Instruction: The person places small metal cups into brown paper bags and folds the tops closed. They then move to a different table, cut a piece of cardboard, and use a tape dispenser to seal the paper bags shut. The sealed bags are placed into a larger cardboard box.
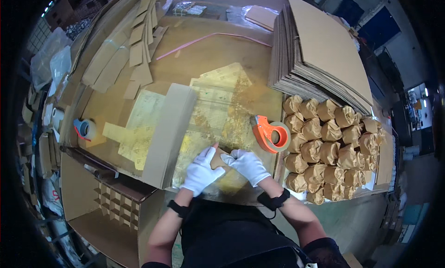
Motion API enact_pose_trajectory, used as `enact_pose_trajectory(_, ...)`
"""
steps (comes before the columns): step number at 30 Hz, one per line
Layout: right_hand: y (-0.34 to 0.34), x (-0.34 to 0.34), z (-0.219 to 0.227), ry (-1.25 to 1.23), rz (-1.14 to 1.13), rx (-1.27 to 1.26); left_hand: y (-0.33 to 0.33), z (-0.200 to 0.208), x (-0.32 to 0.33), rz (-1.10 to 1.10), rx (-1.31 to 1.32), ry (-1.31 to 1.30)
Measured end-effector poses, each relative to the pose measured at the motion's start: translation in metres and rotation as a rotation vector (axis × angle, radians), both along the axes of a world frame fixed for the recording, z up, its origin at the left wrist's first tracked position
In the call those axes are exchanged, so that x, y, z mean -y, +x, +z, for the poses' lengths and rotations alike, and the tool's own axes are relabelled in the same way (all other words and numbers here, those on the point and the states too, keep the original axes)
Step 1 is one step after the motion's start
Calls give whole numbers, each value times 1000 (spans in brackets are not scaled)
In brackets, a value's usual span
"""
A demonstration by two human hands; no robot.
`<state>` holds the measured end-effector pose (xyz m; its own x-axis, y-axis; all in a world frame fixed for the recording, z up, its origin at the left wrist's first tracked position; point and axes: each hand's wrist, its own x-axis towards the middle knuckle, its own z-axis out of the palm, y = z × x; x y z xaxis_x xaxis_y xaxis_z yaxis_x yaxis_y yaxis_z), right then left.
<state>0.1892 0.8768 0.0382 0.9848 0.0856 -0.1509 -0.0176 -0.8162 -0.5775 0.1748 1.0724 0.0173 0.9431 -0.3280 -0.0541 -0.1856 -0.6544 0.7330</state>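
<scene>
Folding, I reckon: white-gloved left hand [200,171] half-open around a small brown paper-like piece [217,161], white-gloved right hand [249,166] pinching it; next move probably needs steady pressure.

From where I sit, I see an easy way straight ahead over the middle of the tabletop [215,50], where the yellow papers [213,103] lie flat. Far up, a thin pink strap [208,40] crosses that way, low down. A long cardboard box [169,133] stands like a wall just beside my left grip [200,172]. An orange tape holder [263,131] sits just past my right grip [249,166], and many paper-wrapped bundles [330,129] block the right side. Behind them, a tall cardboard stack [324,50] shuts off the far right. A small brown piece [218,160] fills the gap between my grips.
</scene>
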Motion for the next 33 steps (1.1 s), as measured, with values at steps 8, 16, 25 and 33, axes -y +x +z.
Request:
enact_pose_trajectory(8,28,107,-38,-997,-34,345,-12,17,50,88,121,368)
enact_pose_trajectory(16,-30,108,69,735,-277,-424,-11,8,29,77,69,297)
enact_pose_trajectory(25,-6,32,33,398,-62,-619,19,23,-9,104,134,177)
enact_pose_trajectory(33,-32,44,51,80,-49,-666,25,-7,-34,-14,-8,-82)
